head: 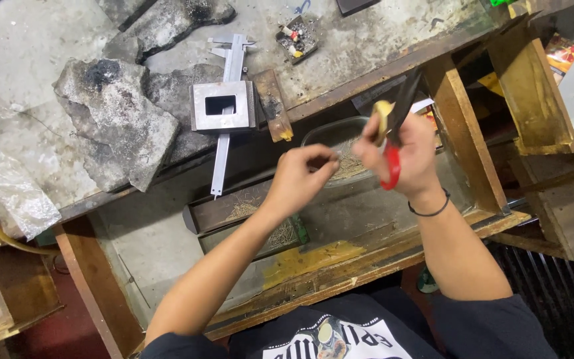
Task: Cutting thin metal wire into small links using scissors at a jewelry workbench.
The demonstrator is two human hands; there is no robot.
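Seen from above, a person's two bare hands meet over an open wooden drawer (367, 226) below a worn counter (367, 40). The right hand (403, 156) has its grip closed around one pair of scissors (393, 143) with red handles, blades pointing far. The left hand (303, 176) pinches something too small to make out, just beside the scissors. One clear bowl (330, 133) of shavings sits under both hands. On the counter to the left lie one metal block (222, 105), one caliper (227, 113) and several grey stone slabs (117, 126).

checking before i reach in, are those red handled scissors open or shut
Cannot tell for sure: the right hand covers the scissors pivot, and the blades blur together.
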